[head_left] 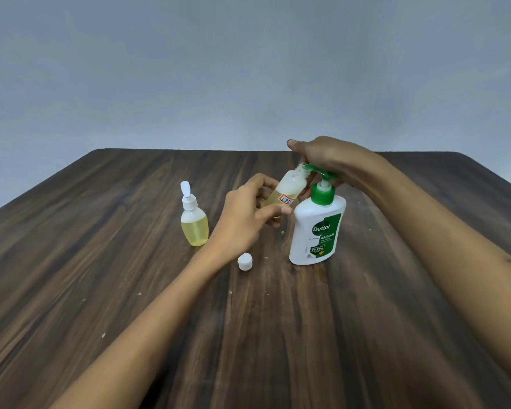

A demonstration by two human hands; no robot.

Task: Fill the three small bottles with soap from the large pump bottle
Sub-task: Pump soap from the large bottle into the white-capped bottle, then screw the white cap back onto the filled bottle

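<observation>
A large white pump bottle (316, 228) with a green pump head stands on the wooden table (130, 261). My right hand (328, 156) lies over the pump head and grips it. My left hand (248, 214) holds a small clear bottle (289, 187), tilted, its open mouth at the pump's nozzle; it is partly full of yellow soap and bears a white label. A second small bottle (194, 221) stands to the left, holding yellow soap, its white flip cap open. A loose white cap (245, 261) lies on the table below my left hand. Only two small bottles show.
Small white crumbs are scattered on the dark wood. A plain grey wall rises behind the table's far edge (189, 149).
</observation>
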